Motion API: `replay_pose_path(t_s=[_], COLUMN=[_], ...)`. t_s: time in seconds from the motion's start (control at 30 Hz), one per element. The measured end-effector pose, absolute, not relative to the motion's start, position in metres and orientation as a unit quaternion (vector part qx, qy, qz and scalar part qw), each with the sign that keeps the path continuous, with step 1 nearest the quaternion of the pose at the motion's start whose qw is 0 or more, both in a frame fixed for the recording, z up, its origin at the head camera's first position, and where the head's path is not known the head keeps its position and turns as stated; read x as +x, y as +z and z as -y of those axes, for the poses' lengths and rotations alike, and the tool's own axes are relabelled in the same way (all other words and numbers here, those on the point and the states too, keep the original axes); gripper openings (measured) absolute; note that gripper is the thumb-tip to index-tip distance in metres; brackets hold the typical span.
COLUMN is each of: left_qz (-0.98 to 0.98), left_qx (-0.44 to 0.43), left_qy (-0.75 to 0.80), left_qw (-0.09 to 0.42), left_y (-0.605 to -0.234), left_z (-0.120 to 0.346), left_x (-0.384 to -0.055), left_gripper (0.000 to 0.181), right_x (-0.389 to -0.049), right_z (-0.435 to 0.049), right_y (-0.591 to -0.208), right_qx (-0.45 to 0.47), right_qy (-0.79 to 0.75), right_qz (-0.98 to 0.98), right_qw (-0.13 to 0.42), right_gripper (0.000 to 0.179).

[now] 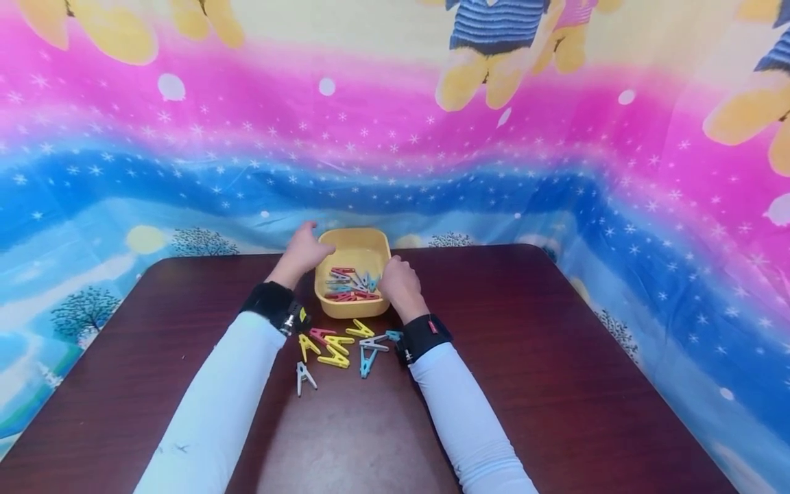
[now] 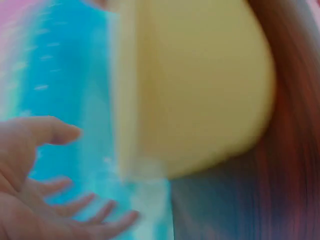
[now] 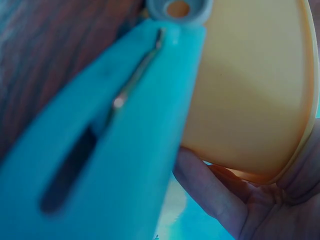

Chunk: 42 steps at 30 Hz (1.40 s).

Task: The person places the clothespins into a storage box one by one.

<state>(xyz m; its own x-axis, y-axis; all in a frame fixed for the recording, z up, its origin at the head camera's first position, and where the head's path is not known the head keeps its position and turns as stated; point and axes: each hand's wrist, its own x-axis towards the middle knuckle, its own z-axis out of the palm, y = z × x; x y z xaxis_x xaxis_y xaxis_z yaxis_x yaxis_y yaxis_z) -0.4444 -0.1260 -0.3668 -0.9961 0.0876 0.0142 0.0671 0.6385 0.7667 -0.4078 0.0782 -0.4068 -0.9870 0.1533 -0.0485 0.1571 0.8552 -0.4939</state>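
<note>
A yellow plastic tub (image 1: 353, 311) holds several red, blue and grey clothespins (image 1: 345, 296). My right hand (image 1: 402, 283) grips the tub's right side; in the right wrist view its thumb and fingers (image 3: 212, 197) are round the wall and rim. At the tub's left side is my left hand (image 1: 305, 250). Its fingers (image 2: 52, 131) are spread and stand apart from the tub in the blurred left wrist view. A blue clothespin (image 3: 145, 125) looms close to the right wrist camera, hiding part of the tub.
In front of the tub, several loose clothespins lie on the dark brown table (image 1: 506, 384): yellow ones (image 1: 336, 343), a red one (image 1: 321, 335), a white one (image 1: 304, 379), a grey one (image 1: 373, 343) and blue ones (image 1: 367, 363). A printed cloth (image 1: 395, 185) hangs behind the table.
</note>
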Motion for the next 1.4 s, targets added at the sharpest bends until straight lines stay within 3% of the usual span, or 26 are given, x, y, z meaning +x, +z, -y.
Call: replay_pose_path(t_s=[0.17,0.3,0.67,1.4], left_qz=[-0.874,-0.873,-0.860,-0.881], left_qx=[-0.015,-0.010,-0.011,-0.012], left_qy=[0.473,0.469,0.499,0.464], left_qw=[0.107,0.136,0.112,0.093], left_y=[-0.367,-0.380,-0.411,-0.412], left_z=[0.136,0.138,0.134,0.130], left_x=[-0.416,-0.401,-0.403,-0.406], left_gripper=[0.088,0.079,0.071,0.059], right_x=[-0.407,-0.407,-0.405,-0.406], right_z=[-0.080,-0.079,-0.078,-0.082], right_y=[-0.405,-0.405,-0.407,-0.404], right_qx=[0.082,0.082,0.082,0.067], right_qy=[-0.261,-0.261,-0.258,-0.250], right_qz=[-0.962,-0.962,-0.963,-0.966], right_qw=[0.001,0.000,0.004,0.013], right_gripper=[0.051,0.051,0.052,0.046])
